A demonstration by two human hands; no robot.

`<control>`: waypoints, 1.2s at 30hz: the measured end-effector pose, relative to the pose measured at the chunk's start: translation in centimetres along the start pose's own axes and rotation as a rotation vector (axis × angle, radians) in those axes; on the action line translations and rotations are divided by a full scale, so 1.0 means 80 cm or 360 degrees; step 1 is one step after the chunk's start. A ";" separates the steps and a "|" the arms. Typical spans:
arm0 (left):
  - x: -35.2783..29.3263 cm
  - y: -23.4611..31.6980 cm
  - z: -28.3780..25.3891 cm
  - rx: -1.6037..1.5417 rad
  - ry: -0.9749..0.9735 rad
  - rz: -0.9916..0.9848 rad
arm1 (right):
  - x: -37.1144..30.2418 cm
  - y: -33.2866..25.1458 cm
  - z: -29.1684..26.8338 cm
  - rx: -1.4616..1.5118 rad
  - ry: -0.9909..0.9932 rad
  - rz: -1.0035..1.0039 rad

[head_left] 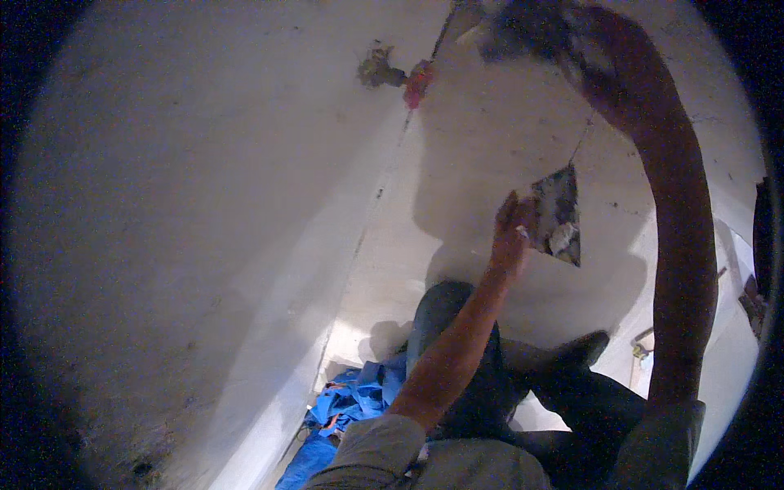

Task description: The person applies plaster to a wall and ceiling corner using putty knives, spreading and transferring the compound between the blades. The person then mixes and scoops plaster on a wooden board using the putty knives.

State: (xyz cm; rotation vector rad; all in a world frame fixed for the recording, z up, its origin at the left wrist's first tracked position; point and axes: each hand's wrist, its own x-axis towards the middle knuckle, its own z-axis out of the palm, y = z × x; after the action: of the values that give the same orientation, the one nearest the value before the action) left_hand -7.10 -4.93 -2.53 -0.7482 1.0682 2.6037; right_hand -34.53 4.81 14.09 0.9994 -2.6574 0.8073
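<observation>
My left hand (pixel 514 226) is closed at the edge of a wide putty knife (pixel 557 204). Its flat, dark grey blade widens away from the fingers, and a pale lump (pixel 563 238) of paste-like stuff sticks to its lower part. My right arm reaches far up along the right side. At the top, my right hand (pixel 603 69) is curled around a dark grey thing (pixel 531 31) close to the pale surface. Motion smears both, so the kind of that thing cannot be made out.
A thin dark seam (pixel 380 193) crosses the pale, stained surface (pixel 204 188). On it sits a red piece (pixel 419 84) with a brownish clump (pixel 380 67) beside it. Crumpled blue plastic (pixel 359 392) lies by my bent knee (pixel 445 306). Dark objects (pixel 755 302) stand at the right rim.
</observation>
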 end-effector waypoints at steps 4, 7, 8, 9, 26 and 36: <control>0.013 -0.007 -0.002 -0.0195 0.0512 0.0114 | -0.117 0.001 -0.062 -0.0153 -0.0605 0.0739; 0.023 -0.013 -0.049 0.0148 0.0184 0.0252 | -0.170 -0.070 -0.042 0.0965 -0.0321 0.0949; 0.020 -0.023 -0.049 0.0357 0.0301 0.0419 | -0.177 -0.083 -0.043 0.0707 -0.0304 0.0542; 0.018 -0.033 -0.041 0.0566 0.0433 0.0571 | -0.192 -0.078 -0.037 0.0616 -0.0317 0.0313; 0.004 0.044 0.015 0.2111 -0.0084 0.0380 | -0.229 -0.040 -0.119 -0.0436 -0.1014 0.0018; -0.017 0.049 0.030 0.1679 -0.0439 0.0343 | -0.193 -0.043 -0.120 -0.0209 -0.1267 -0.0438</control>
State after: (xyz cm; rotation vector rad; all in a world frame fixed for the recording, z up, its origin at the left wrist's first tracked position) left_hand -8.37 -6.05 1.91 -0.0170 2.1608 1.7426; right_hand -20.72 16.48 18.14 1.9045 -2.9888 0.1741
